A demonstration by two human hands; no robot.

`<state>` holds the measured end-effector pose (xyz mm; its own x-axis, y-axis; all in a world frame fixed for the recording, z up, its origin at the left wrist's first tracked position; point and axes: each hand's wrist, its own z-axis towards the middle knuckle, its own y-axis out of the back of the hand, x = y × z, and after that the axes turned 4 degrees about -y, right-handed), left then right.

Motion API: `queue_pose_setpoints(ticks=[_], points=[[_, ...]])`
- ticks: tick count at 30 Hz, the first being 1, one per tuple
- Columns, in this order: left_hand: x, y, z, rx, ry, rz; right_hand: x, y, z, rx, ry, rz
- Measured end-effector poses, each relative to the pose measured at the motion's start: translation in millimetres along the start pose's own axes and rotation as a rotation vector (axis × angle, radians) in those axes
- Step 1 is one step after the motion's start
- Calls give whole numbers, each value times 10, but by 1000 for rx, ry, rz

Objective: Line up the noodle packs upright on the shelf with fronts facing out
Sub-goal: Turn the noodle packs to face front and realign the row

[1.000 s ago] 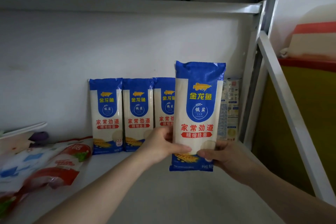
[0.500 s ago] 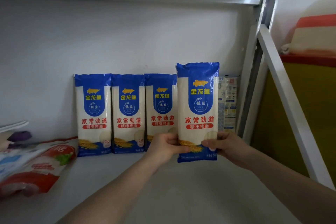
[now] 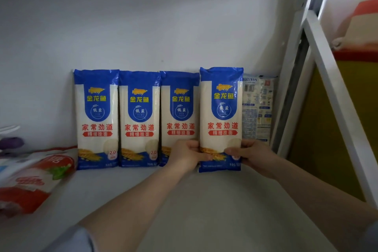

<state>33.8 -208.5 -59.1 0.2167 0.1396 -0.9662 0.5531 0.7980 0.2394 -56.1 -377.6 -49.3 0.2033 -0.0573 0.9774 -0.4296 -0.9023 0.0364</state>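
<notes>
— White shelf [image 3: 204, 210], pale back wall. Where's the pack?

— Upright, front out, fourth noodle pack [image 3: 221, 118] held at its lower end: left hand [image 3: 184, 156] grips the left edge, right hand [image 3: 252, 155] the right.

— Around it?

— Three packs [image 3: 139, 118] stand in a row to its left; a fifth pack [image 3: 257, 108] shows its back on the right. Red-and-white bags [image 3: 30, 180] lie far left.

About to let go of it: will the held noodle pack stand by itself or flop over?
The held pack looks stiff, keeping straight though gripped only near its base. It is tall and narrow, so likely tippy. The neighbouring packs stand against the wall, so leaning it probably helps.
</notes>
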Motion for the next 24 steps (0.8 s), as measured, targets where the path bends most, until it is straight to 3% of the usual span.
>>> queue_pose_setpoints(ticks=[17,24], points=[[97,-140,65,-180,-29,-23,-60,2,184,6,-20,32],[161,-238,-68,-268,-108,90,-106,-11,146,-43,29,-1]])
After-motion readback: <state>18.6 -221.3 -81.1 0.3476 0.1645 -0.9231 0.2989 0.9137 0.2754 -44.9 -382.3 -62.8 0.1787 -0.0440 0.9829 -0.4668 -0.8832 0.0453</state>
